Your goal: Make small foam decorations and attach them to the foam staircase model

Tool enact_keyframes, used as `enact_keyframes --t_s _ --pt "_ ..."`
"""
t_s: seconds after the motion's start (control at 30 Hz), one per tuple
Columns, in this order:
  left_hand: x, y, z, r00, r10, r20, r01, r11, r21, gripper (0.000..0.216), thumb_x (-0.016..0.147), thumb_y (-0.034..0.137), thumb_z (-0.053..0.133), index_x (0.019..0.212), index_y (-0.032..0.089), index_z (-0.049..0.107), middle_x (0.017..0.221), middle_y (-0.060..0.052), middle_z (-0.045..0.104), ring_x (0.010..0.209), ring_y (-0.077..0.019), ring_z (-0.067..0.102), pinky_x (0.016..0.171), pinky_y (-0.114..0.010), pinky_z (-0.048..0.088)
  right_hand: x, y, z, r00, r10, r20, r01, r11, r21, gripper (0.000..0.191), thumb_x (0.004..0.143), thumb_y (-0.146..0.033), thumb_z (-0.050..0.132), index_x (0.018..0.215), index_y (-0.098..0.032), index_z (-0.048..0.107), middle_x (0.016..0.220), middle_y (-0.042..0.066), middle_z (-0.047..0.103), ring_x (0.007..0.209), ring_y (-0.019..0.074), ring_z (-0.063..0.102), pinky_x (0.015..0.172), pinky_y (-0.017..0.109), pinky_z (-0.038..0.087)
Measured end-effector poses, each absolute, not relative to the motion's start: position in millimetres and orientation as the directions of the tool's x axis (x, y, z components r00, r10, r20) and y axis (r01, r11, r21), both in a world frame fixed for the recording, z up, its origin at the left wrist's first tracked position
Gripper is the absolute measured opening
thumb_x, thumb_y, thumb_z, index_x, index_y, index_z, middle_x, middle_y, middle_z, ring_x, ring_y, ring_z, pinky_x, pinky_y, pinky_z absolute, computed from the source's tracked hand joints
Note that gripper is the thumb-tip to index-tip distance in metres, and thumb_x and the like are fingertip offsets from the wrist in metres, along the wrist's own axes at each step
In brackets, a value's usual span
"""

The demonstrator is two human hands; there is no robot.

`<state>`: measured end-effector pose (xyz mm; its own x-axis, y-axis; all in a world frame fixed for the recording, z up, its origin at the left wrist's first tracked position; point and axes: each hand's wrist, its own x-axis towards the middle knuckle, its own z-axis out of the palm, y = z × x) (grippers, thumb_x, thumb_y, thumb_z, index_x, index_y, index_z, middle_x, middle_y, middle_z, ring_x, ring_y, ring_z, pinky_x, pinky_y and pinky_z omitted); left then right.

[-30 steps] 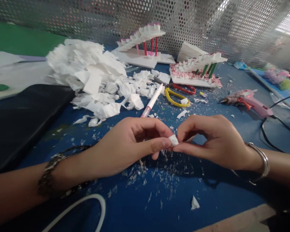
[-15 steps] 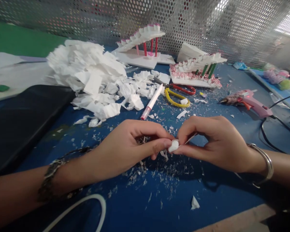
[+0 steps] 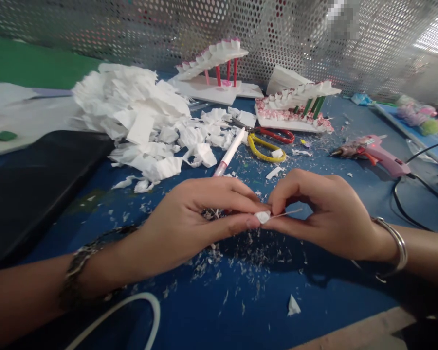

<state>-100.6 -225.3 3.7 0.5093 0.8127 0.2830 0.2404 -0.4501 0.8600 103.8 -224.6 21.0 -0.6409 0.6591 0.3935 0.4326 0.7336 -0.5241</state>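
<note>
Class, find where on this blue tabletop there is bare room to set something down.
Fairly bare: the near blue tabletop between the white cord and the triangular scrap, and the shadowed patch between that scrap and the right hand. Crowded: beyond the left hand (paper pile, pen) and in the middle (scissors, shreds).

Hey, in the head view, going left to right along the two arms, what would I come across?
Dark bracelet → left hand → white wad → right hand → silver bangle.
</note>
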Motion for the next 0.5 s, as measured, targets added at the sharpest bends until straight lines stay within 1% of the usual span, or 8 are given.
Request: enact_keyframes --t_s 0.1,0.23,0.37,0.5 --pt "-99.9 -225.5 4.4 0.470 0.837 0.279 0.242 -0.427 0.871 0.014 0.075 0.016 0.068 0.074 0.028 0.075 0.082 0.003 0.073 0.071 -0.0109 0.064 0.070 -0.019 0.053 103.8 -224.6 21.4 -0.642 0.652 0.405 0.453 0.748 -0.486 0.010 0.083 -0.024 0.062 0.076 -0.018 0.058 0.068 -0.002 0.066 0.058 0.0063 0.061 0.055 0.016 0.049" --pt "-98.4 -225.6 5.2 0.455 0.845 0.282 0.194 -0.403 0.895 0.014 0.073 0.014 0.069 0.070 0.027 0.074 0.075 0.005 0.073 0.068 -0.0096 0.064 0.069 -0.017 0.052 104.0 -225.8 20.9 -0.633 0.650 0.421 0.467 0.754 -0.462 0.007 0.084 -0.024 0.061 0.079 -0.019 0.059 0.069 -0.002 0.066 0.058 0.0065 0.061 0.055 0.016 0.049" --pt "-99.0 -225.4 5.0 0.470 0.838 0.277 0.174 -0.396 0.902 0.015 0.074 0.013 0.068 0.070 0.027 0.073 0.073 0.007 0.072 0.067 -0.0077 0.064 0.067 -0.015 0.051 105.0 -226.9 18.7 -0.631 0.651 0.422 0.437 0.748 -0.499 0.008 0.083 -0.023 0.062 0.086 -0.017 0.059 0.075 -0.001 0.067 0.062 0.0064 0.063 0.057 0.015 0.050" --pt "-100.7 -227.3 4.7 0.494 0.828 0.266 0.182 -0.398 0.899 0.016 0.077 0.012 0.066 0.076 0.027 0.073 0.082 0.006 0.072 0.073 -0.0079 0.064 0.068 -0.016 0.051 105.2 -227.0 17.9 -0.628 0.649 0.429 0.403 0.743 -0.534 0.011 0.083 -0.023 0.063 0.092 -0.017 0.060 0.077 -0.002 0.068 0.063 0.0055 0.063 0.059 0.015 0.051"
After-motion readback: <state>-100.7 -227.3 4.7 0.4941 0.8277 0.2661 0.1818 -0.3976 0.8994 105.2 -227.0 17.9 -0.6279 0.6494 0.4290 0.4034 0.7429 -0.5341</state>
